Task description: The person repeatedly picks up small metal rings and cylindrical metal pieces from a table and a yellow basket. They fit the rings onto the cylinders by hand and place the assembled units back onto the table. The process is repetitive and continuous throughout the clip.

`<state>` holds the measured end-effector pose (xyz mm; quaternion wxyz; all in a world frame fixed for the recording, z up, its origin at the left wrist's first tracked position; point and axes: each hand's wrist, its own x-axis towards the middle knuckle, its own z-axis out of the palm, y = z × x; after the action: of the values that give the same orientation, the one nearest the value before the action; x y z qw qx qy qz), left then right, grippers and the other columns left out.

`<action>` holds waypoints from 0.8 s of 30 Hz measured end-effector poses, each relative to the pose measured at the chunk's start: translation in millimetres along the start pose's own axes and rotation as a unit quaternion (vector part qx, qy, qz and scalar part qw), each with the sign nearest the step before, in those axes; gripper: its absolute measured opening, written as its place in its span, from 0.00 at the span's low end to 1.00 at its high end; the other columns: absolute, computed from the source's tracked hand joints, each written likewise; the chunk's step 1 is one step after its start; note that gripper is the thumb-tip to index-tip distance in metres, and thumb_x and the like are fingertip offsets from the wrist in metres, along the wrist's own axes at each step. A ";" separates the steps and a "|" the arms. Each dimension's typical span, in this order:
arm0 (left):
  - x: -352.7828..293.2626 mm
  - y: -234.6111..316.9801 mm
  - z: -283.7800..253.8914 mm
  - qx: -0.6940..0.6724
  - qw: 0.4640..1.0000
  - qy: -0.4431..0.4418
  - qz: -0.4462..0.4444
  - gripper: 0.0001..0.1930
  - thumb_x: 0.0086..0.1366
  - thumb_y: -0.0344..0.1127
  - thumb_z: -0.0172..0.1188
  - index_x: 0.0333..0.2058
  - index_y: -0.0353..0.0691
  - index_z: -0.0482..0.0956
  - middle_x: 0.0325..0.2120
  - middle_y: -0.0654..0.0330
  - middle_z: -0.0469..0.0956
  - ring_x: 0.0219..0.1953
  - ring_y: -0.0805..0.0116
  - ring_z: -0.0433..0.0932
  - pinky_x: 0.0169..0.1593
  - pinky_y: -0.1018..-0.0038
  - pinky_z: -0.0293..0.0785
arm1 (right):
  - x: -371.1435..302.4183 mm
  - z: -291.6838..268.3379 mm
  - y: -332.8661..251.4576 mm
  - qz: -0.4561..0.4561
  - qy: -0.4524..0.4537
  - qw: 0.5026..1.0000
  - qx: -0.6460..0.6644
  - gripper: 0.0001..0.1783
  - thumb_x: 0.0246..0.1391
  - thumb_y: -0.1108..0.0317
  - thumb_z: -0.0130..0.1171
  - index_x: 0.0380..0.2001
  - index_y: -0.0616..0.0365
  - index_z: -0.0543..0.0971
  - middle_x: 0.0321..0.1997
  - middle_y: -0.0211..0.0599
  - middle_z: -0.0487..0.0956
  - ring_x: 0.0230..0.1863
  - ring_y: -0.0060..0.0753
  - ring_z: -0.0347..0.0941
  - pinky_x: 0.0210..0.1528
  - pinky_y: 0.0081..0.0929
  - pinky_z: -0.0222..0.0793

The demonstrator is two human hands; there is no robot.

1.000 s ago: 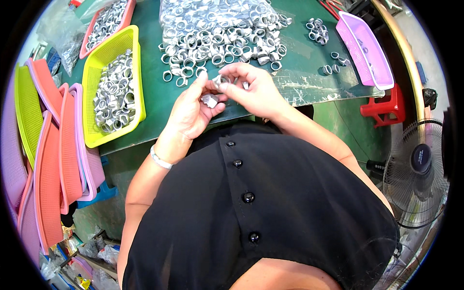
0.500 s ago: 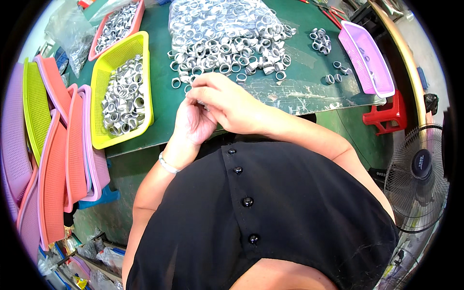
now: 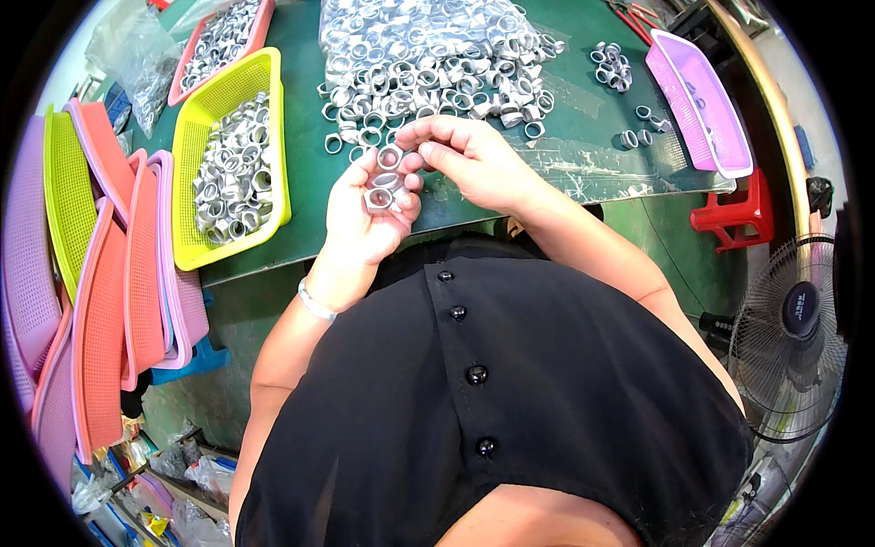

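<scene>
My left hand (image 3: 357,223) is turned palm up over the table's near edge, its fingers curled round several grey metal rings (image 3: 378,198). One more metal ring (image 3: 390,159) stands upright at its fingertips. From the right, my right hand (image 3: 478,164) meets this ring with bent fingers at its upper edge; part of the grip is hidden. Just beyond both hands spreads a pile of the same rings (image 3: 447,96), spilling from a clear plastic bag (image 3: 410,27). To the left, a yellow-green basket (image 3: 284,137) holds many rings.
Behind the yellow-green basket is a coral basket (image 3: 173,91) with rings. A lilac basket (image 3: 734,128) stands at the right edge, near small ring groups (image 3: 611,68) and red-handled pliers (image 3: 632,23). Stacked baskets (image 3: 100,337) lie left; a red stool (image 3: 738,214) and fan (image 3: 793,337) are right.
My hands have drawn apart from being clasped together. The left palm has opened upward, showing the rings in it, and my right hand has shifted slightly right.
</scene>
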<state>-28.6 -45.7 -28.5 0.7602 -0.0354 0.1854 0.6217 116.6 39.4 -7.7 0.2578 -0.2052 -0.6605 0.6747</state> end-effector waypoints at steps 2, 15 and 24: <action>1.0 -0.4 2.4 0.000 1.000 0.019 0.002 0.14 0.65 0.42 0.39 0.30 0.39 0.67 0.29 0.53 0.75 0.28 0.61 0.73 0.26 0.75 0.72 | 1.2 -2.3 1.4 0.007 -0.003 0.999 -0.038 0.13 0.54 0.76 0.42 0.41 0.64 0.73 0.36 0.32 0.76 0.40 0.20 0.70 0.46 0.20 0.64; -29.3 42.6 32.8 0.124 0.982 -0.007 0.141 0.12 0.64 0.41 0.46 0.30 0.38 0.70 0.26 0.57 0.69 0.25 0.71 0.67 0.18 0.85 0.63 | -1.1 -31.2 -5.0 -0.024 0.121 0.981 -0.149 0.12 0.52 0.74 0.48 0.41 0.62 0.74 0.38 0.31 0.76 0.40 0.20 0.70 0.42 0.20 0.66; -41.5 125.8 34.9 0.721 0.305 0.203 0.588 0.10 0.57 0.32 0.55 0.36 0.34 0.75 0.34 0.55 0.75 0.39 0.61 0.73 0.46 0.72 0.65 | 1.8 -44.3 3.7 -0.160 0.137 0.881 -0.423 0.11 0.44 0.76 0.50 0.34 0.61 0.75 0.33 0.44 0.75 0.36 0.43 0.72 0.39 0.30 0.69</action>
<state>-147.4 -46.2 39.7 -0.1460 0.5197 0.6800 0.4961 142.3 75.4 -13.2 0.3391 -0.2767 -0.8650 0.2453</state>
